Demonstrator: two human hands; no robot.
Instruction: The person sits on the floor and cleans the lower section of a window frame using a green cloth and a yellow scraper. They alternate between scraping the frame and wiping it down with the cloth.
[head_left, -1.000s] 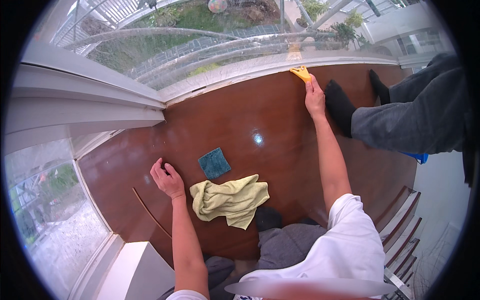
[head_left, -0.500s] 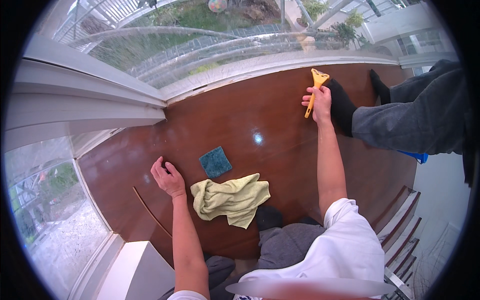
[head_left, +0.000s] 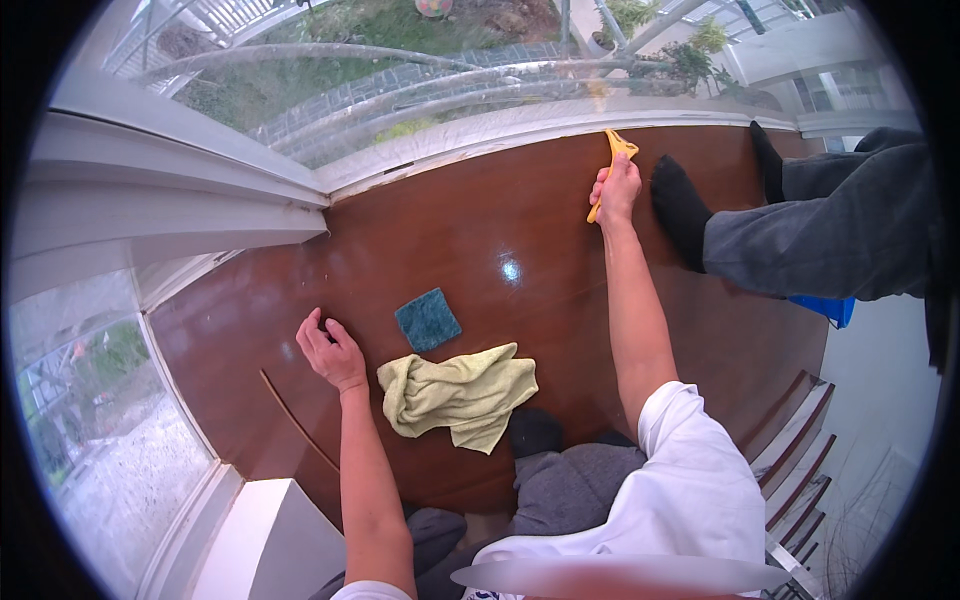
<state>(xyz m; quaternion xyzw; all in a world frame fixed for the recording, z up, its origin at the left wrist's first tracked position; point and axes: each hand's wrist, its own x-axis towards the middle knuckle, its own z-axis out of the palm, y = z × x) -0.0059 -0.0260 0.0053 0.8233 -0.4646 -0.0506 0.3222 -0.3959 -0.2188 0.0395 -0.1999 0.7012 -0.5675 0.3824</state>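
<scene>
My right hand is closed around the handle of a yellow scraper. The scraper's wide head points away from me, at the foot of the white window frame; whether its edge touches the frame I cannot tell. On the left, my left hand rests on the glossy brown wooden floor, fingers loosely bent and thumb apart, holding nothing. A square teal scrubbing pad lies to the right of that hand. Just nearer to me is a crumpled pale yellow cloth.
Another person's dark-socked foot and grey trouser leg are close right of my right hand. Behind that leg shows part of a blue object. A white post stands at far left, and stair treads lie at lower right.
My right hand has moved left with the scraper, away from the other person's foot and toward the frame, and its fingers have closed tighter on the handle. My left hand stays put.
</scene>
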